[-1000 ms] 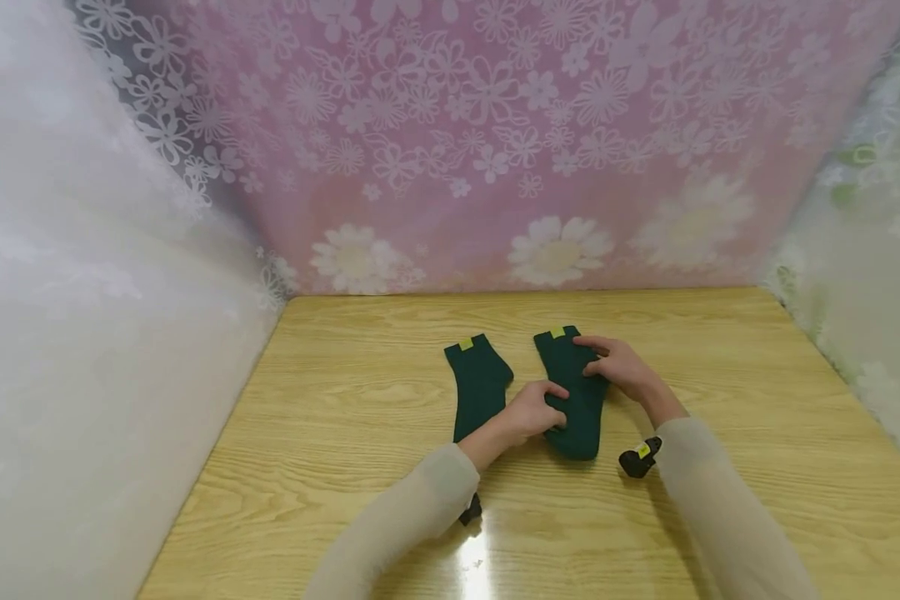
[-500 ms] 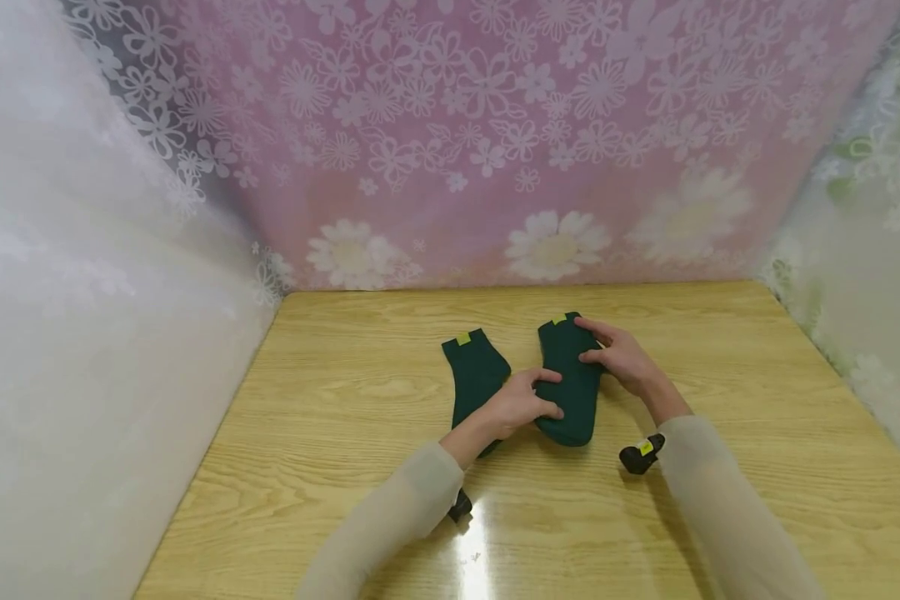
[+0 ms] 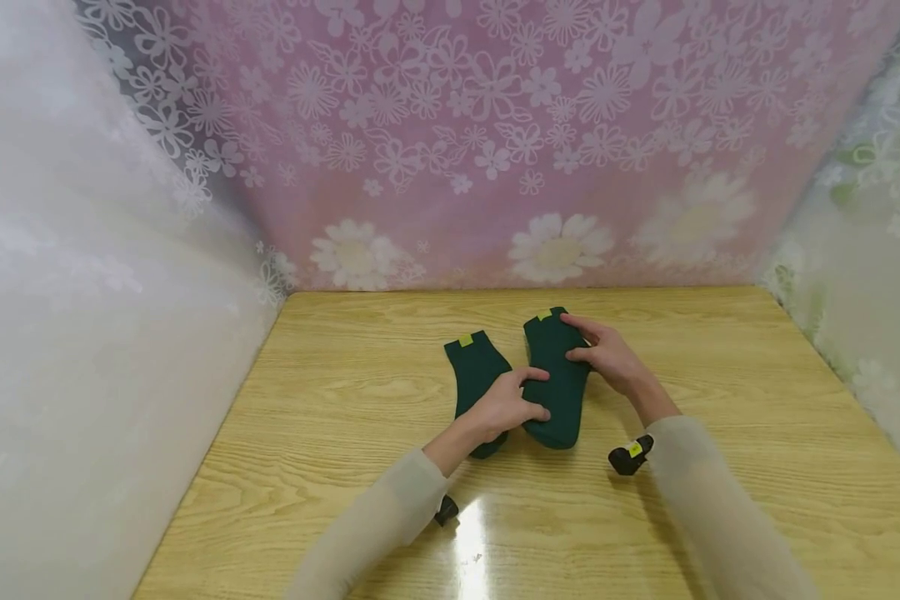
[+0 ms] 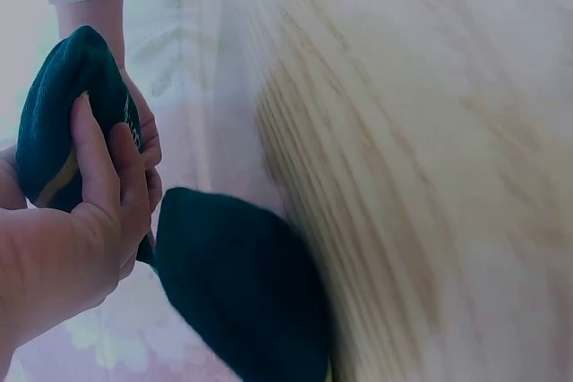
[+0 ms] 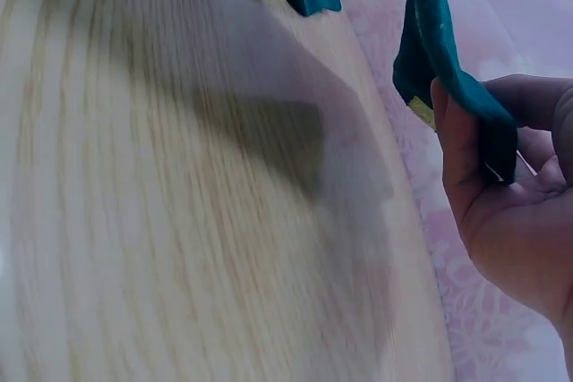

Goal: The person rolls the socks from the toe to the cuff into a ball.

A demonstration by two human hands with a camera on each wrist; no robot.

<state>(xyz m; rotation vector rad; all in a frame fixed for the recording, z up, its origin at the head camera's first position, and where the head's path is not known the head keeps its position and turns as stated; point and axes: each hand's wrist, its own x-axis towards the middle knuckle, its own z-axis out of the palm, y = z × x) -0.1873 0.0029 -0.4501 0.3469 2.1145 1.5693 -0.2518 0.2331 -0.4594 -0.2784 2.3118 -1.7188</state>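
A dark green sock [image 3: 561, 379] with a yellow label at its cuff is held by both hands, above the table. My left hand [image 3: 501, 407] grips its lower left edge, thumb and fingers on either side. My right hand [image 3: 609, 357] pinches it near the cuff on the right side. Seen edge-on in the right wrist view, the held sock [image 5: 434, 29] hangs between thumb and fingers; whether it is one layer or two, I cannot tell. A second green sock [image 3: 474, 367], also labelled yellow, lies flat to the left, partly hidden beneath my left hand and wrist.
The wood-grain table [image 3: 345, 400] reaches back to a pink flowered backdrop [image 3: 450, 167]. Pale sheets stand at the left and right sides. A black wrist camera [image 3: 630, 456] is strapped below the right sleeve [image 3: 708, 492], another [image 3: 446, 510] below the left.
Both hands have shifted left and slightly back with the held sock, nearing the second sock. Their hold looks the same. The second sock stays in place.
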